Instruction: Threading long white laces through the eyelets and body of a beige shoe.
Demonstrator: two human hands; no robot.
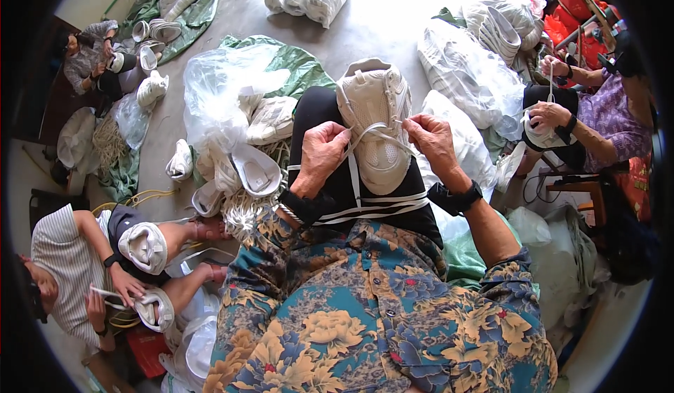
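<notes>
A white sneaker point(375, 112) rests on my lap, toe toward me, on black trousers with white stripes. My left hand point(319, 154) pinches one end of its white lace point(365, 136) at the shoe's left side. At the right side my right hand point(432, 139) pinches the other lace end. Both lace ends run from my fingers across the shoe's front. A black band sits on each of my wrists.
Loose white shoes point(246, 172) and clear plastic bags point(221, 91) lie on the floor to my left. A person point(593, 115) at right laces another shoe. One person point(84, 273) sits lower left, another point(91, 59) upper left. More bagged shoes point(477, 77) lie at right.
</notes>
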